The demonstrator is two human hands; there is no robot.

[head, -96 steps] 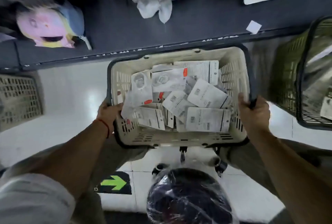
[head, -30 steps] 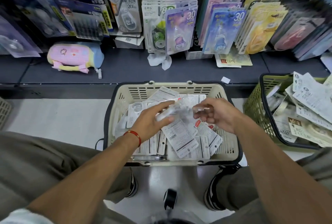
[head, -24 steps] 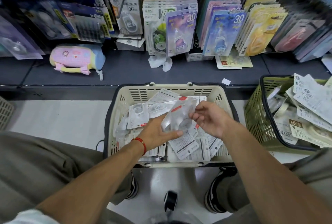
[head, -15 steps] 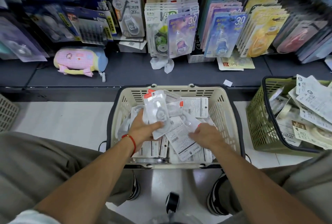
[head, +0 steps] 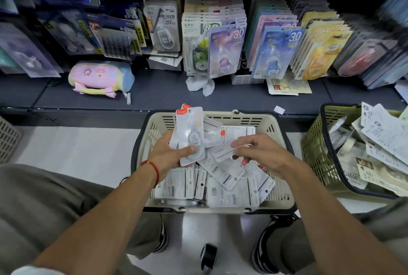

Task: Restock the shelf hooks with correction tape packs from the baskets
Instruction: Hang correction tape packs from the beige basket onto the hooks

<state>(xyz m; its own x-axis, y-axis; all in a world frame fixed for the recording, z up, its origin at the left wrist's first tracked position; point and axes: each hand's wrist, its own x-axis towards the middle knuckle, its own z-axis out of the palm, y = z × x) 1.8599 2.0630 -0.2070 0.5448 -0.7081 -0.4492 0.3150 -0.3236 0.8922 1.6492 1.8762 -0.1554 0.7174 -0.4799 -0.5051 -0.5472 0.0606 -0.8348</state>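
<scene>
Now gathering: left hand (head: 171,156) grips upright packs (head: 189,133), right hand (head: 262,153) pinches another pack (head: 223,152), frame centre. Next likely needs stacking it, then the hooks.

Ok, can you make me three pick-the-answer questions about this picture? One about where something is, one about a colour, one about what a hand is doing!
1. Where is the green basket?
A. right of the beige basket
B. on the shelf
C. behind the person

2. What colour is the wrist band?
A. blue
B. red
C. yellow

3. What is the left hand doing?
A. resting flat on the floor
B. holding packs
C. gripping the basket handle

Answers:
1. A, it stands on the floor to the right of the beige one.
2. B, a red string circles the left wrist.
3. B, its thumb and fingers clamp a small upright stack of packs over the beige basket, while the right hand pinches another pack.
</scene>
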